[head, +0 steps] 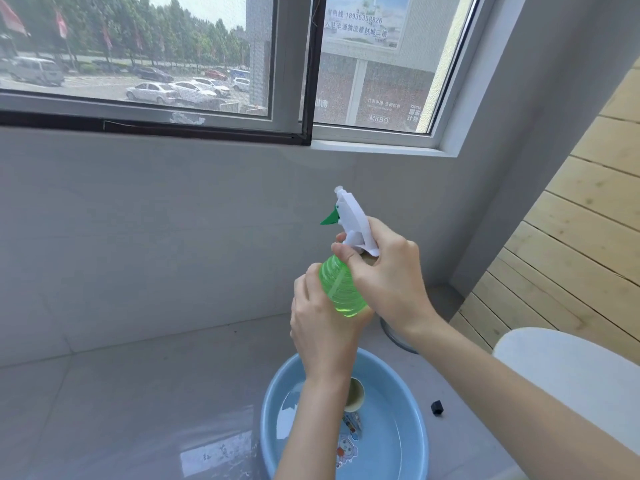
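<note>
A green translucent spray bottle [341, 289] with a white spray head [353, 220] and green trigger is held up in the air, tilted, above a blue basin [408, 445]. My left hand [322, 327] grips the bottle's body from below. My right hand [388, 271] grips the neck, just under the white head, with fingers curled round it. The nozzle points up and to the left, towards the wall under the window.
The blue basin holds water and a paper cup [355, 396] lying in it. A small black cap [437, 407] lies on the grey floor tiles to its right. A metal bowl [394, 336] is partly hidden behind my right wrist. A white rounded object [568, 368] stands at right, by a wooden wall.
</note>
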`<action>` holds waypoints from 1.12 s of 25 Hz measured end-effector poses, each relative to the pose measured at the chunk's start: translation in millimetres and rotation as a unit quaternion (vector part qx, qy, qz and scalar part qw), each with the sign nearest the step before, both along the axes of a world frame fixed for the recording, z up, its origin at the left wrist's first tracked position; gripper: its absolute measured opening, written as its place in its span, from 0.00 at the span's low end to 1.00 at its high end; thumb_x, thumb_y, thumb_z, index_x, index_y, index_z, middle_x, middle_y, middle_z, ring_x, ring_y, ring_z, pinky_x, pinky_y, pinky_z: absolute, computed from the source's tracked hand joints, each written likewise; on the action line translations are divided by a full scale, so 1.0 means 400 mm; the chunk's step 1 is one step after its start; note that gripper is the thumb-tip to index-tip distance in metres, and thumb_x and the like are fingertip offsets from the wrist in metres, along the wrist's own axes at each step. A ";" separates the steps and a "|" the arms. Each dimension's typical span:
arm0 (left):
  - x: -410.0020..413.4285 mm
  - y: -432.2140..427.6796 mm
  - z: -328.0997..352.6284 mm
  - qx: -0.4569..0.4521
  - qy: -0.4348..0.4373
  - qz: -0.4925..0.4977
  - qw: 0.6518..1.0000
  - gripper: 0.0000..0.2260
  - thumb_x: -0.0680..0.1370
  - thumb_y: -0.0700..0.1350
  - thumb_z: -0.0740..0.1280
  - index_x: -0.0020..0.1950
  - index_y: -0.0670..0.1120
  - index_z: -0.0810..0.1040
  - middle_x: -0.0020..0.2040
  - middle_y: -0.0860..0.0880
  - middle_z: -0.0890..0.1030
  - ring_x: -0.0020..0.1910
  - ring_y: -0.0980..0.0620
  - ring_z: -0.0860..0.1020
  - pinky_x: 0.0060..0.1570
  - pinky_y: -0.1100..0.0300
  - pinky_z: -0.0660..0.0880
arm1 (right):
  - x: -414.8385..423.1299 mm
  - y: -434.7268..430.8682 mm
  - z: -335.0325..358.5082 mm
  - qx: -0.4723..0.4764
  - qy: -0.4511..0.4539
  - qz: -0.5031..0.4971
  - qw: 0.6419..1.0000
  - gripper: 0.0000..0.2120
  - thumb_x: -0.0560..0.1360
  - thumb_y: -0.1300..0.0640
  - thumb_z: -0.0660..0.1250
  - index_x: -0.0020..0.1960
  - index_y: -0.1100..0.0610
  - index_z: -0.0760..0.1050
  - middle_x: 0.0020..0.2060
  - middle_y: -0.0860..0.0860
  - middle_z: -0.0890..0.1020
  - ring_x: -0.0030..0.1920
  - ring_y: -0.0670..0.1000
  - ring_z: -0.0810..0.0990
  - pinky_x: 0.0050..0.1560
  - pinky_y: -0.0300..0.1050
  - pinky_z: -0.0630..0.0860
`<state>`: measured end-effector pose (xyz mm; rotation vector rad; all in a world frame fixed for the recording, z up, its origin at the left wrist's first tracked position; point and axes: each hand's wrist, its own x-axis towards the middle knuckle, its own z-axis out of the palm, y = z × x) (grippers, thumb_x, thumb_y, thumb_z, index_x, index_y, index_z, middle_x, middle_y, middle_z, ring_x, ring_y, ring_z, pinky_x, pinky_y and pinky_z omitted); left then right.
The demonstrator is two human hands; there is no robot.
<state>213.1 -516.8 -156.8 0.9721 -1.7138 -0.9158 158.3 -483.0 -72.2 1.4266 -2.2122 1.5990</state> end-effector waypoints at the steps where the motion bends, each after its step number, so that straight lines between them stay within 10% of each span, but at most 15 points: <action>1: -0.001 0.002 0.002 0.002 -0.007 0.002 1.000 0.35 0.61 0.56 0.75 0.65 0.48 0.70 0.55 0.53 0.74 0.51 0.46 0.77 0.42 0.53 0.72 | -0.001 -0.003 0.001 0.001 -0.004 -0.004 1.000 0.04 0.72 0.60 0.72 0.45 0.59 0.79 0.36 0.48 0.83 0.35 0.47 0.77 0.38 0.36 0.72; 11: 0.029 -0.001 0.023 0.066 -0.047 -0.213 0.974 0.46 0.60 0.68 0.73 0.73 0.55 0.60 0.65 0.58 0.72 0.65 0.55 0.70 0.63 0.53 0.69 | -0.057 0.062 0.081 0.107 -0.036 -0.030 0.993 0.06 0.71 0.55 0.74 0.45 0.56 0.81 0.39 0.49 0.85 0.42 0.49 0.82 0.43 0.39 0.76; 18: 0.066 0.053 0.100 0.057 0.000 -0.289 0.956 0.33 0.55 0.65 0.74 0.57 0.71 0.65 0.53 0.64 0.78 0.53 0.66 0.75 0.55 0.60 0.74 | -0.006 0.181 0.195 0.082 -0.028 -0.059 0.995 0.10 0.70 0.53 0.75 0.49 0.55 0.81 0.40 0.46 0.85 0.44 0.47 0.83 0.47 0.41 0.79; 28: 0.059 0.225 0.209 -0.031 0.036 -0.379 0.924 0.34 0.52 0.65 0.74 0.57 0.63 0.71 0.47 0.64 0.80 0.50 0.63 0.78 0.54 0.53 0.76 | 0.097 0.458 0.338 0.079 -0.081 -0.076 0.991 0.12 0.76 0.56 0.69 0.58 0.56 0.78 0.46 0.49 0.86 0.49 0.46 0.84 0.52 0.39 0.79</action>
